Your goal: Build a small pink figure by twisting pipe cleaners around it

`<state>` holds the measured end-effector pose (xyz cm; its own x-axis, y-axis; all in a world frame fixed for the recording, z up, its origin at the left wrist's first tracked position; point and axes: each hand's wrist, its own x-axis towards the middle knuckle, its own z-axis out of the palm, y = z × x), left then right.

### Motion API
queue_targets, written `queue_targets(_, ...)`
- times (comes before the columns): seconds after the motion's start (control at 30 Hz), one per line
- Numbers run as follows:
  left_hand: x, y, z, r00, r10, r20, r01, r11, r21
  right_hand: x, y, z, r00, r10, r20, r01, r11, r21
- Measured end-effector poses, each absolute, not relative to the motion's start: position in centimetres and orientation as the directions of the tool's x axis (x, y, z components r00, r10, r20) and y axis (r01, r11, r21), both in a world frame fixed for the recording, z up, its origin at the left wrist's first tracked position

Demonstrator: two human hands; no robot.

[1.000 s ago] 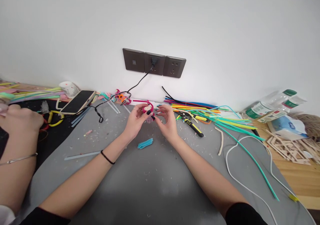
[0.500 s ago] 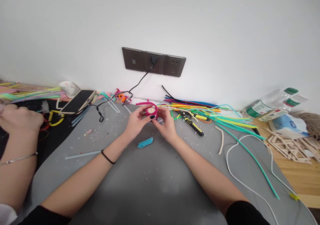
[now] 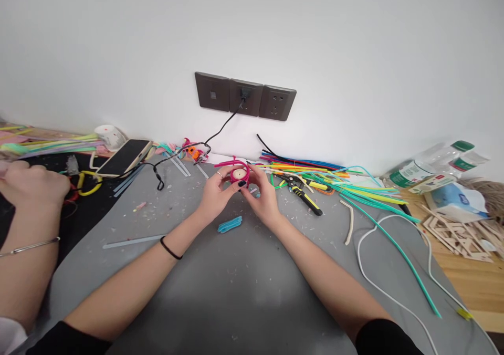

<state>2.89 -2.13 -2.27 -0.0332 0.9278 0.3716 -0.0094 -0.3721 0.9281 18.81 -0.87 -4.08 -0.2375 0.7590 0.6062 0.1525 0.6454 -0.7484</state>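
Between my hands is a magenta pipe cleaner (image 3: 247, 175) coiled around a small cream-coloured round disc (image 3: 239, 174). One end of the pipe cleaner sticks out to the left. My left hand (image 3: 218, 195) grips the coil from the left, thumb at its lower edge. On the other side my right hand (image 3: 263, 194) pinches the coil with thumb and fingers; part of this grip is hidden. A folded bundle of blue pipe cleaner (image 3: 230, 224) lies on the grey mat (image 3: 252, 281) just below my hands.
Yellow-and-black pliers (image 3: 305, 197) and many coloured pipe cleaners (image 3: 370, 192) lie right of my hands. A white cable (image 3: 360, 263) loops farther right, near bottles (image 3: 411, 172) and wooden pieces (image 3: 452, 234). At left are a phone (image 3: 125, 157) and another person's hand (image 3: 35, 184).
My hands hold the coil in nearly the same place, with my right fingers slightly shifted over its top. The whole view has moved a little.
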Motion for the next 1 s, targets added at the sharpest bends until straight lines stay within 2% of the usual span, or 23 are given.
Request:
queue_targets(0.37, 2.7, -1.9, -2.4, -0.096, 0.894, 0.438, -0.077, -0.446, 0.892, 18.9, -0.9, -3.8, -0.245, 0.731, 0.637, 0.165, 0.679, -0.715)
queue_targets(0.5, 2.1, -2.2, -1.2, -0.099, 0.879, 0.467, -0.021, -0.471, 0.882, 18.9, -1.2, -3.6, -0.316, 0.724, 0.614, 0.117, 0.672, -0.731)
queue_targets(0.63, 1.5, -2.4, -0.2, -0.079, 0.844, 0.531, 0.079, -0.526, 0.847, 18.8, -1.5, -3.3, -0.390, 0.779, 0.492, -0.026, 0.525, -0.851)
queue_targets(0.73, 1.4, -2.4, 0.1, -0.094, 0.858, 0.505, 0.074, -0.500, 0.863, 18.8, -1.5, -3.0, -0.440, 0.801, 0.406, -0.172, 0.369, -0.914)
queue_targets(0.83, 1.5, -2.4, 0.2, -0.104, 0.874, 0.474, 0.070, -0.469, 0.880, 18.8, -1.5, -2.8, -0.475, 0.804, 0.356, -0.266, 0.255, -0.930)
queue_targets(1.0, 1.6, -2.4, 0.2, -0.155, 0.851, 0.502, 0.109, -0.490, 0.865, 18.9, -1.5, -2.5, -0.473, 0.824, 0.313, -0.289, 0.190, -0.938)
